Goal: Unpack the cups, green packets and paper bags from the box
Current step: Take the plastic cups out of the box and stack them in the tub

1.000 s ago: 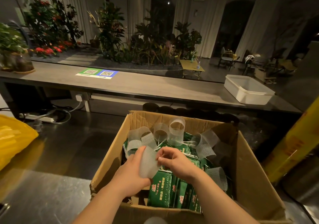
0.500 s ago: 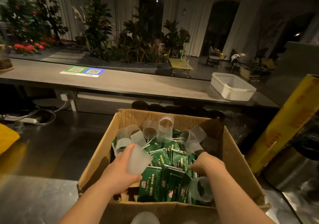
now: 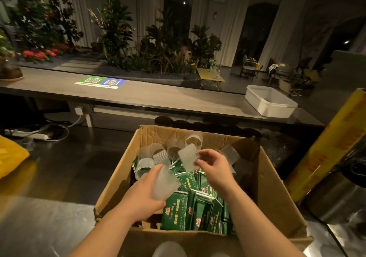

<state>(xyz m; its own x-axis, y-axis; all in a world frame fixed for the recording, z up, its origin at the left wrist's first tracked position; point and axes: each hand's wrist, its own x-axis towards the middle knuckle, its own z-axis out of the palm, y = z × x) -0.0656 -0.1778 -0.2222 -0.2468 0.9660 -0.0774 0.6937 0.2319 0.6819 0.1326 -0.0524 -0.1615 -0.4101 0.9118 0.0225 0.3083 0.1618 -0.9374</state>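
An open cardboard box (image 3: 116, 179) stands on the steel counter in front of me. Inside lie several green packets (image 3: 196, 203) with several frosted plastic cups (image 3: 146, 154) piled on them toward the back. My left hand (image 3: 140, 195) grips a frosted cup (image 3: 164, 183) over the box's left side. My right hand (image 3: 213, 169) pinches a second ribbed cup (image 3: 188, 156) above the middle of the box, close to the first. No paper bags show.
A yellow bag (image 3: 10, 157) lies at the left. A yellow film roll (image 3: 332, 150) and a steel pot (image 3: 336, 197) stand right of the box. A white tub (image 3: 269, 100) sits on the long grey counter (image 3: 158, 98) behind. Another cup's rim (image 3: 168, 249) shows at the bottom edge.
My right hand dipped to the box's right side, picked up a cup and lifted it back toward the cup in my left hand. The left hand stayed holding its cup.
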